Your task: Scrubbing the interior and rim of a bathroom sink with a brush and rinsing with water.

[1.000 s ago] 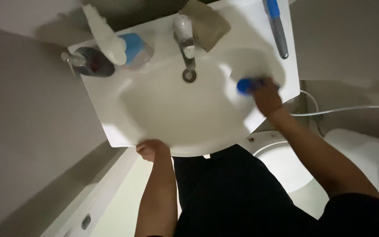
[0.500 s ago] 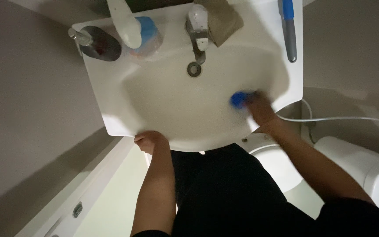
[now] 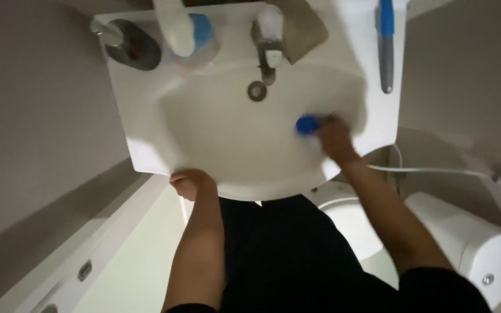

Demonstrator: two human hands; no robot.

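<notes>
Inside the basin, the right hand (image 3: 333, 138) has its fingers pressed around a blue scrubber (image 3: 306, 124), which lies against the white slope on the right side, just beside the drain (image 3: 257, 91). Motion blur hides how each finger sits, though the hand is plainly closed on the scrubber. The left hand (image 3: 191, 183) is at the near rim of the sink (image 3: 146, 116), fingers curled over the edge and gripping it at the lower left corner, well apart from the right hand.

Above the drain stands the tap (image 3: 269, 35), with a brown cloth (image 3: 305, 35) just beside it. On the ledge to the left are a white bottle (image 3: 173, 26) touching a blue-topped cup (image 3: 199, 32), then a dark soap dispenser (image 3: 129, 43) near the corner. A blue-handled brush (image 3: 385, 46) lies along the right ledge. Beyond the right arm, a white hose (image 3: 436, 171) runs across the wall near a toilet (image 3: 465, 243). Dark clothing fills the space below the sink.
</notes>
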